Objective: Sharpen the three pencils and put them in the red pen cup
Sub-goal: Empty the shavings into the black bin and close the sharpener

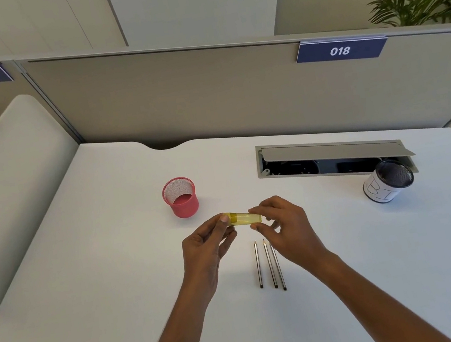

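Both hands, the left hand [206,242] and right hand [282,224], hold a yellow sharpener [245,217] by its ends. Three pencils [268,264] lie on the white desk [87,285] just below. The red cup [181,198] stands farther back.

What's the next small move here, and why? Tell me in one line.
Probably free the right hand and pick up one of the three pencils. Both hands hold the yellow sharpener by its ends, the left hand opposite, all three pencils lie untouched on the desk, and the red pen cup looks empty.
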`<state>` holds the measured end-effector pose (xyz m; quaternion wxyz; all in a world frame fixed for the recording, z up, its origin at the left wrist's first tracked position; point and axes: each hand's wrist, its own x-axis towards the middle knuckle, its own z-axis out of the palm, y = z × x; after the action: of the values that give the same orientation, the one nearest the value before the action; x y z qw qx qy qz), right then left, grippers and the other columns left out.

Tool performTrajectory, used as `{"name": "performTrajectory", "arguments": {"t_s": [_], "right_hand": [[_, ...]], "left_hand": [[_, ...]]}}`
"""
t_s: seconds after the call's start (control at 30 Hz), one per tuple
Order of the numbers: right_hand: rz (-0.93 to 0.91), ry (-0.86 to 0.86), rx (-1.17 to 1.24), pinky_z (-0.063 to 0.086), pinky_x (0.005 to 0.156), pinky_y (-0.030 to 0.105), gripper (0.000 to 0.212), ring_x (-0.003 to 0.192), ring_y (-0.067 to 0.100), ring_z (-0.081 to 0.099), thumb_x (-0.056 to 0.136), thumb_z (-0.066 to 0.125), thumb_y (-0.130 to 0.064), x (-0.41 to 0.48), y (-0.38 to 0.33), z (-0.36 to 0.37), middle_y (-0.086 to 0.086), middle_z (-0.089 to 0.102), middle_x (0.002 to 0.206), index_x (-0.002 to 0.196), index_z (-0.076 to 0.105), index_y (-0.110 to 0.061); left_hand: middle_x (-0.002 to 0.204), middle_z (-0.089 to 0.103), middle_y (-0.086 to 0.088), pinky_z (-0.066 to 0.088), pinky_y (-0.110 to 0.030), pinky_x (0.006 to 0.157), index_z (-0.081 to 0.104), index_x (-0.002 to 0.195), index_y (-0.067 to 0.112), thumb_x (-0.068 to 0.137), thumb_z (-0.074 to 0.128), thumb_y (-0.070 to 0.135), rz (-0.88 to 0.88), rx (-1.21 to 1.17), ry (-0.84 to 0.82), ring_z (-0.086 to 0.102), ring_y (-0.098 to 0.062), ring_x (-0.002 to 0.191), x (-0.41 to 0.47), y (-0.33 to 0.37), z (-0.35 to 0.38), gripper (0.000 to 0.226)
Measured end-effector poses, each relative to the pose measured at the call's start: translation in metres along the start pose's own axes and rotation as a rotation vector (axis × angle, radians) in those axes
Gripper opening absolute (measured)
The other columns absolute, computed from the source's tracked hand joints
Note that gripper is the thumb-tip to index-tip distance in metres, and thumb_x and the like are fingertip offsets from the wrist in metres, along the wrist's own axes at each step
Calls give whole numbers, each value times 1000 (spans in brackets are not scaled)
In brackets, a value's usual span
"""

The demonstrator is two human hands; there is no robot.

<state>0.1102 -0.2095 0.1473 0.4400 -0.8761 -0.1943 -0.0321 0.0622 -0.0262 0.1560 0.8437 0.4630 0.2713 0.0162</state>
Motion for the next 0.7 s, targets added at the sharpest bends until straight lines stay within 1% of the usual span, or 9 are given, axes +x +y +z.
{"name": "performTrajectory", "arguments": {"t_s": [0.13, 0.23, 0.3, 0.4, 0.47, 0.5, 0.6, 0.67, 0.7], "right_hand": [[30, -10, -8, 56, 69, 25, 27, 93, 12, 61, 89, 76, -20, 13, 12, 19, -6, 68, 105, 116, 76, -19], [74, -10, -24, 47, 71, 17, 27, 88, 10, 59, 88, 77, -20, 23, 18, 33, -4, 69, 105, 115, 76, -17], [101, -22, -39, 43, 73, 13, 27, 86, 10, 57, 88, 77, -18, 30, 22, 41, -3, 70, 104, 115, 76, -16], [128, -58, -58, 43, 74, 14, 26, 85, 10, 57, 88, 77, -17, 39, 28, 53, -3, 69, 104, 115, 76, -16], [145, -84, -70, 46, 76, 17, 26, 84, 11, 59, 89, 76, -16, 44, 33, 63, -2, 69, 104, 115, 76, -16], [158, -99, -77, 47, 77, 18, 26, 83, 11, 60, 89, 76, -15, 47, 35, 68, -1, 69, 105, 115, 76, -15], [200, -138, -97, 52, 81, 24, 27, 81, 12, 62, 90, 75, -13, 52, 44, 86, 2, 69, 107, 117, 76, -12], [234, -154, -115, 55, 86, 29, 27, 86, 14, 62, 90, 75, -12, 53, 50, 100, 5, 69, 109, 117, 75, -10], [257, -160, -125, 55, 88, 29, 27, 89, 15, 62, 90, 74, -11, 53, 52, 104, 6, 69, 109, 117, 75, -9]], "left_hand": [[109, 78, -19, 62, -39, 91, 80, 103, 4, 94, 73, 21, -1, 8, 65, 75, -29, 98, 20, -6, -10, 20], [104, 79, -19, 62, -38, 90, 79, 103, 1, 95, 74, 22, 16, 41, 144, 76, -28, 96, 36, -13, -21, 23], [105, 78, -20, 63, -39, 92, 78, 109, -1, 94, 75, 14, 31, 90, 188, 76, -27, 93, 47, -19, -29, 21], [106, 80, -8, 61, -44, 96, 78, 116, 10, 94, 73, 6, 80, 281, 199, 77, -22, 93, 63, -31, -43, 23], [105, 80, 0, 60, -42, 96, 77, 118, 22, 94, 72, 9, 133, 492, 194, 77, -19, 92, 70, -38, -49, 28], [108, 80, 1, 60, -41, 95, 76, 119, 26, 93, 73, 12, 162, 588, 189, 76, -20, 94, 73, -41, -51, 30], [122, 75, 3, 56, -32, 92, 73, 126, 24, 91, 76, 15, 220, 760, 163, 71, -15, 98, 81, -48, -55, 36], [126, 73, 5, 52, -28, 92, 71, 130, 21, 90, 77, 16, 212, 815, 144, 68, -13, 98, 88, -55, -61, 40], [128, 72, 5, 52, -28, 93, 71, 130, 21, 90, 77, 16, 205, 841, 137, 68, -13, 97, 91, -58, -63, 41]]}}
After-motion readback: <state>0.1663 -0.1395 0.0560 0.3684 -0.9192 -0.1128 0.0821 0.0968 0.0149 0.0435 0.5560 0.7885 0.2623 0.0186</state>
